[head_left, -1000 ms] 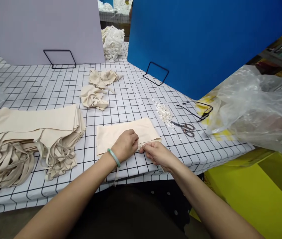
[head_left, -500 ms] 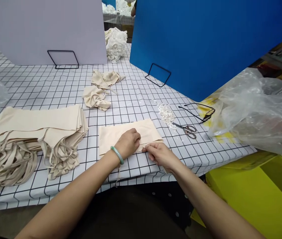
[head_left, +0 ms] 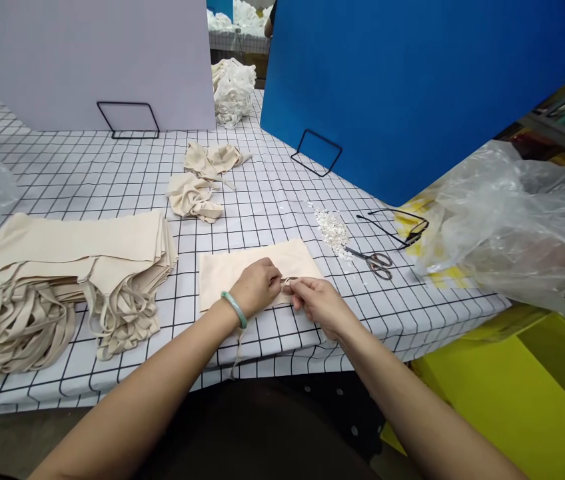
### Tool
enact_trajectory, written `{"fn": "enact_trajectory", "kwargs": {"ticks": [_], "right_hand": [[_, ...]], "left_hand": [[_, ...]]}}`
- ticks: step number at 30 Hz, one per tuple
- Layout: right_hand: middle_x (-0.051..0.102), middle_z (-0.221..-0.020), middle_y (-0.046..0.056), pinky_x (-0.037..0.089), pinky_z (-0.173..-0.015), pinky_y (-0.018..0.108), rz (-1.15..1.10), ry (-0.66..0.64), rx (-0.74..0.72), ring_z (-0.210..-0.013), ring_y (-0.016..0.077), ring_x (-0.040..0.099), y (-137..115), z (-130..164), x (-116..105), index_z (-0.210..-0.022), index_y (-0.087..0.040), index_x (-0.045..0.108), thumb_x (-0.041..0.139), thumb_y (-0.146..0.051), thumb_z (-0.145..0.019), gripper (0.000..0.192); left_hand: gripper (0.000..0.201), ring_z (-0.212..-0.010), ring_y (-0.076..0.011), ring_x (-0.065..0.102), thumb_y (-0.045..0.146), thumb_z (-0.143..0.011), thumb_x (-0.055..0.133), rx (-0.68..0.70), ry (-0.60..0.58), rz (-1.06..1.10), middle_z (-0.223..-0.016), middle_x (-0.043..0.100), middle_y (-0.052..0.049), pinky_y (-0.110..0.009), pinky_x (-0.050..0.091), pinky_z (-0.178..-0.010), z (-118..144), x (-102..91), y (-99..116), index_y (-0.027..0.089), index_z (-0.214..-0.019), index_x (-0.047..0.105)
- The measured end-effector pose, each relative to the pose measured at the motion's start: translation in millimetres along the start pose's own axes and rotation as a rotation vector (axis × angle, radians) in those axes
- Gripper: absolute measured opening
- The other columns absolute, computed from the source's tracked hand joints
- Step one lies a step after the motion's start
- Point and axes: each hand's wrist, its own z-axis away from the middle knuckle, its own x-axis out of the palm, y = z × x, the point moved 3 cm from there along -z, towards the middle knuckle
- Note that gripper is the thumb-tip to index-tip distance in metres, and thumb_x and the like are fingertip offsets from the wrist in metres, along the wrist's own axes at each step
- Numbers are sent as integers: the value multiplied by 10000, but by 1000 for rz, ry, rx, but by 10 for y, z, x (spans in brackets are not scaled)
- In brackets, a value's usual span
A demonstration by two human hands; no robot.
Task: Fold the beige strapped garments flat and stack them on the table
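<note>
A beige cloth garment (head_left: 232, 261) lies flat on the checked tablecloth before me. My left hand (head_left: 257, 287), a green bangle at its wrist, rests over the garment's near side, fingers pinched on a thin beige strap (head_left: 285, 279). Close beside it, the fingers of my right hand (head_left: 320, 303) are closed on a small whitish piece (head_left: 287, 282) at the strap. That piece is too small to identify. A thin beige strip hangs over the table edge below my left wrist.
Stacked beige garments (head_left: 77, 240) with bunched straps lie left. Crumpled beige garments (head_left: 195, 197) lie farther back. Tiny white pieces (head_left: 331, 230), scissors (head_left: 375, 262), glasses (head_left: 407, 237) and a clear plastic bag (head_left: 527, 227) are right. Lilac (head_left: 87, 53) and blue boards (head_left: 387, 87) stand behind.
My right hand has shifted slightly up and left, nearer my left fingers. The strap and whitish piece now show between the hands, and the garment's near right edge has moved.
</note>
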Motion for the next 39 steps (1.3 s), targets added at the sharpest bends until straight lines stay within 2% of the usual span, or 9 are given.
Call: {"fn": "enact_trajectory", "kwargs": {"ticks": [4,9,26,30,32,35,37,39], "right_hand": [[524,-490,-38,187,-350,182,-91,-40,72,-353,37,296,13,-6,150,-726,-151,617,574,-305,-826,189],[509,-471,-43,205,-333,176,-175,-24,65,-337,32,283,-20,-48,242,-703,-150,603,547,-272,-835,189],[515,-513,-26,217,-332,182,-419,147,16,-379,33,257,48,-40,271,-713,-149,611,632,-319,-750,175],[519,-530,-25,235,-343,185,-426,148,26,-390,36,260,43,-11,240,-734,-145,612,628,-314,-777,175],[557,-576,-14,285,-363,190,-386,83,32,-400,40,294,46,69,193,-801,-137,624,627,-355,-806,218],[641,-703,0,419,-445,240,-210,-25,4,-446,77,415,88,284,75,-1084,-165,602,645,-490,-824,418],[642,-721,-18,484,-558,284,-62,-19,-68,-527,117,509,142,454,-24,-1265,-207,513,648,-543,-824,570],[603,-688,-35,493,-671,314,81,45,-158,-633,154,570,210,608,-109,-1337,-229,467,612,-547,-857,594]], "left_hand": [[224,-835,-171,644,96,-873,526,-32,-32,56,-913,673,-66,-307,525,-795,-10,-50,-22,148,-840,741],[248,-872,-167,647,79,-883,516,-15,-67,81,-934,680,-55,-308,529,-840,-17,-79,-55,162,-863,749],[213,-849,-163,646,99,-904,531,58,12,83,-914,676,-60,-311,543,-828,-3,-15,-97,150,-838,727],[238,-843,-162,647,96,-912,509,46,-13,57,-923,668,-70,-303,544,-823,14,-50,-55,138,-838,731],[226,-859,-163,655,109,-907,519,66,-72,66,-949,675,-70,-303,548,-832,33,-98,-42,144,-844,733],[210,-931,-168,669,139,-916,523,144,-131,110,-1026,698,-69,-312,550,-879,46,-177,-40,158,-934,731],[249,-994,-176,668,142,-940,483,200,-118,86,-1082,708,-83,-332,543,-923,14,-198,-41,155,-989,726],[273,-1111,-203,640,144,-956,460,264,-110,-14,-1173,700,-108,-382,508,-1003,-58,-165,-26,145,-1030,723]]}}
